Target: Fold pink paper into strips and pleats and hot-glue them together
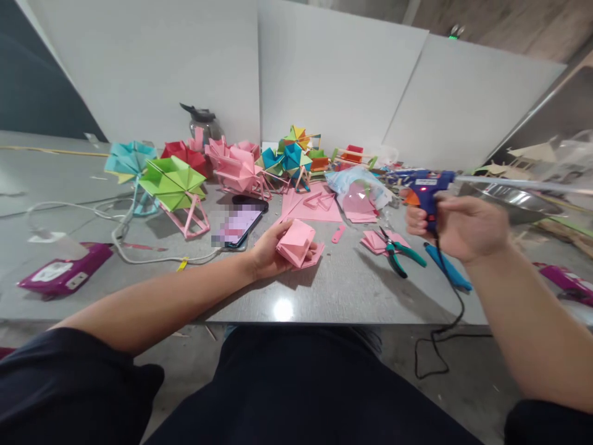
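White panels [324, 74], smooth and flat, stood behind a hard grey tabletop [250, 303], which had a glossy light spot near its front edge. Paper wheels were grouped at back left, among them a pleated green wheel [178, 182] over a pink triangular stand [189, 221]. A crinkled plastic bag [356, 183] bulged beside a flat pink sheet [294, 201]; a rounded metal bowl [519, 201] sat farther right.

Your left hand [270, 250] cradled the folded pink paper [297, 240] over the table's middle, fingers partly underneath. Piece looked matte, creased and box-like, with flat layers jutting out on its right. Your right hand [467, 225] was wrapped around the grip of a blue glue gun [428, 182], raised above the table. Orange trigger [411, 197] by the fingers; pale rod [519, 183] out the rear.

Front edge ran just before your lap, grey surface between it and the paper. Teal-handled pliers [391, 247] lay across pink pieces [370, 243] between your hands, a blue tool [447, 267] near them. Black cord [458, 300] hung past the edge. Phone [250, 220] lay near your left wrist.
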{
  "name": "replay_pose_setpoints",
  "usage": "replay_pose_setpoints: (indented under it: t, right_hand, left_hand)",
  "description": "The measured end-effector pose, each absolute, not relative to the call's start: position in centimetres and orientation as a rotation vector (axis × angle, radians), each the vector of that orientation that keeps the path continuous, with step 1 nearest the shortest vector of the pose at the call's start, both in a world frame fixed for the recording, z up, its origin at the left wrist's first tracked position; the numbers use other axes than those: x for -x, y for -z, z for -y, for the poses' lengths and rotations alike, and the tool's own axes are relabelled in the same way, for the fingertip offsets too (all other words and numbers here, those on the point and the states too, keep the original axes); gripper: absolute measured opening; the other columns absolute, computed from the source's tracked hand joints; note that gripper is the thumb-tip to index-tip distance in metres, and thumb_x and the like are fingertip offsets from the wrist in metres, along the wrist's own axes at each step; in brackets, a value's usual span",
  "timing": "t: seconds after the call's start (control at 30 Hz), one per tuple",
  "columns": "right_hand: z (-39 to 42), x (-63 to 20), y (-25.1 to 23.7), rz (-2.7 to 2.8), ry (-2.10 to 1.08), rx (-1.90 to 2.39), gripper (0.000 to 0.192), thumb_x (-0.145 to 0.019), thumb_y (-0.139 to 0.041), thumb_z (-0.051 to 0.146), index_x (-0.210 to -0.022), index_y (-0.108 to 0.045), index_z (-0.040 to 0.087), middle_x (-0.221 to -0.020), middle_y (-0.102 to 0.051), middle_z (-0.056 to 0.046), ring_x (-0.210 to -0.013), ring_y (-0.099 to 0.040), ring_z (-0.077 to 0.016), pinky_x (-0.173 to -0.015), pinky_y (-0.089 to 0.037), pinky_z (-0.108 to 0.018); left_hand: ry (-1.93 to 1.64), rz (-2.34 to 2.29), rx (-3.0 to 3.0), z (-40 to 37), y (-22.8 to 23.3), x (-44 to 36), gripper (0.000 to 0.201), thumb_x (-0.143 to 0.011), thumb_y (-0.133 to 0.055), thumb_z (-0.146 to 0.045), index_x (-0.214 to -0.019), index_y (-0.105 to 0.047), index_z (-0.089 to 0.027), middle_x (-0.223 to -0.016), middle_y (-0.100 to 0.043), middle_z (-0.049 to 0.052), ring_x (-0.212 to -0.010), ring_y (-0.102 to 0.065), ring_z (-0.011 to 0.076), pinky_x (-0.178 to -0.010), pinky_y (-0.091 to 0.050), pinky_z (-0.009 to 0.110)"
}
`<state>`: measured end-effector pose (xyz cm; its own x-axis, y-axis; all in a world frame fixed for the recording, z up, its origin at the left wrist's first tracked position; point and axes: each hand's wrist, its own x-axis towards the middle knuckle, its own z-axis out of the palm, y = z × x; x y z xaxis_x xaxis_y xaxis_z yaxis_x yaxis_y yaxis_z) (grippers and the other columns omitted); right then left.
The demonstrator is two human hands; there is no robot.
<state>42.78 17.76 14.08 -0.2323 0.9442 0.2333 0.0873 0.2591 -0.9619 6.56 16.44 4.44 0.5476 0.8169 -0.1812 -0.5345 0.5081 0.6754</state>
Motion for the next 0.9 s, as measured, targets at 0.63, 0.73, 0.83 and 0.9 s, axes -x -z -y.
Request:
replay_pose_setpoints:
  t: [0.63,0.73,0.83,0.9]
  right_hand:
    - [-19.3,-33.5,-5.1,2.157,-1.418,0.806,0.079,-0.088,-0.066,0.090,-0.109,-0.076,0.014,-0.069,-0.072,-0.004,-0.052,-0.047,-0.0110,-0.050,-0.034,-0.027]
    - [-19.6,-33.0,-4.7,2.169,-1.377,0.855,0.081,-0.086,-0.064,0.093,-0.104,-0.076,0.015,-0.070,-0.072,-0.004,-0.054,-0.049,-0.0117,-0.052,-0.036,-0.028]
    - [-19.6,-32.6,-4.6,2.188,-1.312,0.882,0.077,-0.085,-0.064,0.093,-0.096,-0.075,0.017,-0.071,-0.071,-0.003,-0.058,-0.051,-0.0131,-0.054,-0.037,-0.028]
    - [-19.4,-32.5,-4.8,2.202,-1.281,0.874,0.074,-0.086,-0.065,0.092,-0.094,-0.074,0.018,-0.073,-0.071,-0.003,-0.061,-0.053,-0.0141,-0.056,-0.039,-0.030]
  left_hand:
    - [-0.991,-0.525,-0.592,-16.3,-4.2,-7.1,0.049,-0.110,-0.049,-0.045,-0.121,-0.074,-0.005,-0.111,-0.080,0.023,-0.094,-0.079,0.0292,-0.091,-0.063,0.040]
    - [-0.975,-0.540,-0.611,-16.3,-4.1,-7.1,0.050,-0.110,-0.049,-0.046,-0.118,-0.075,-0.004,-0.108,-0.080,0.023,-0.092,-0.079,0.0297,-0.087,-0.063,0.040]
    - [-0.959,-0.561,-0.612,-16.3,-4.0,-7.1,0.050,-0.110,-0.046,-0.046,-0.118,-0.074,-0.005,-0.103,-0.080,0.023,-0.087,-0.078,0.0296,-0.082,-0.063,0.040]
    - [-0.954,-0.574,-0.606,-16.3,-4.1,-7.1,0.051,-0.110,-0.044,-0.047,-0.118,-0.073,-0.006,-0.100,-0.080,0.022,-0.082,-0.078,0.0289,-0.077,-0.063,0.040]
